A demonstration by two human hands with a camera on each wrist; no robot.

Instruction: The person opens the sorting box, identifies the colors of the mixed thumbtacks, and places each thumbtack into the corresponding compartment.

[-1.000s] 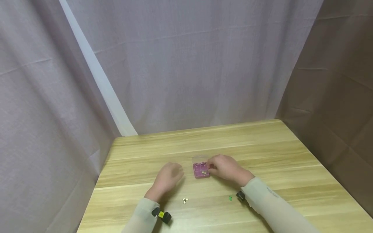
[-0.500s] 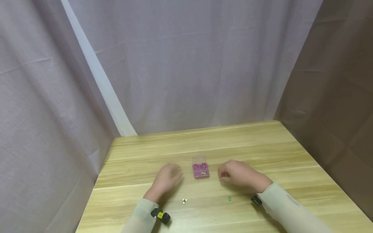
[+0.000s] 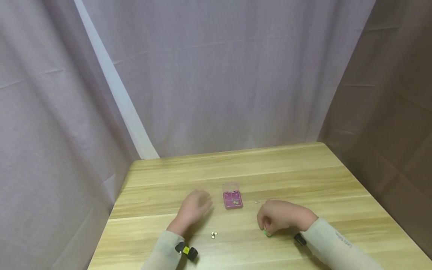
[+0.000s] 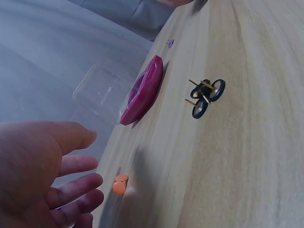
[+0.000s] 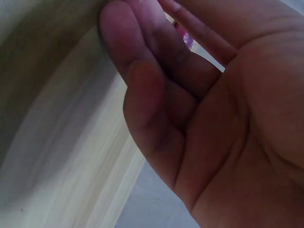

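Observation:
My right hand is lowered to the table, thumb and fingers curled together over the green thumbtacks, pinching at them. In the right wrist view its curled fingers fill much of the picture and hide the tacks. My left hand hovers, fingers loose and holding nothing, left of a small pink box. The box's clear lid stands raised, and gold-looking tacks lie in its near right compartment. Beyond the left fingertips lie orange thumbtacks, hidden from the head view.
Several black-rimmed thumbtacks, gold pins up, lie in front of the box. Small purple thumbtacks lie right of it. Curtains enclose the wooden table behind and at the sides.
My right hand has left the box's right side and come down toward me onto the green thumbtacks, uncovering the small purple ones. The left hand has stayed put.

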